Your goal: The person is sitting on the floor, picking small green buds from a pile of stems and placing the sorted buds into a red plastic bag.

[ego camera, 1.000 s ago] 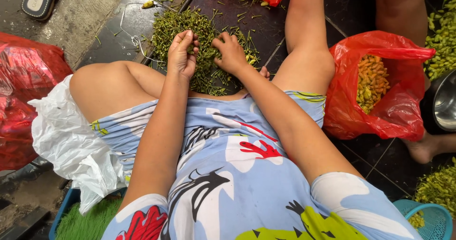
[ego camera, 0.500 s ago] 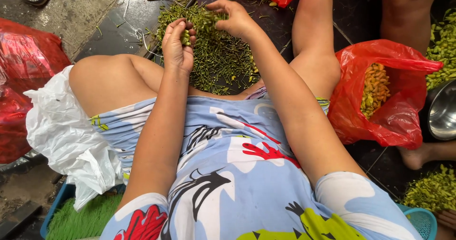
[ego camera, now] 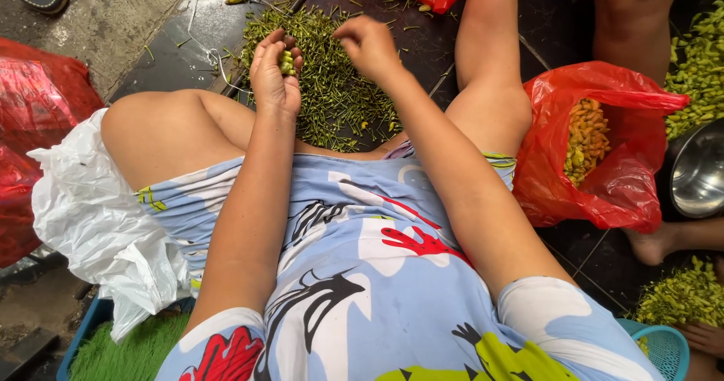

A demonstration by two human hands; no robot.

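Sitting on the floor with knees apart, so everything sits around the two hands. Way off to the left of the left hand there's a red bag (ego camera: 34,102) and a crumpled white plastic bag (ego camera: 90,215) tucked against the thigh.

The left hand (ego camera: 273,75) is raised palm-up, fingers curled into a loose cup around a few small yellow-green buds (ego camera: 286,62). They look tiny and light, probably soft enough to bruise if squeezed, so I'd say a gentle cupped hold like this one suits them; pinching near the stem end seems the safest place to grab.

Right under and between both hands is a heap of thin green stems (ego camera: 332,87) spread on the dark tiles. Those look wiry and loose, the sort of thing that scatters if you scoop carelessly.

The right hand (ego camera: 369,45) hovers just over that heap, fingers bent downward. Can't tell whether it's pinching anything, the fingertips are hidden.

Further right of the right hand, past the knee, sits an open red plastic bag (ego camera: 603,147) holding orange-yellow bits (ego camera: 584,139), then a metal bowl (ego camera: 697,173) at the edge.
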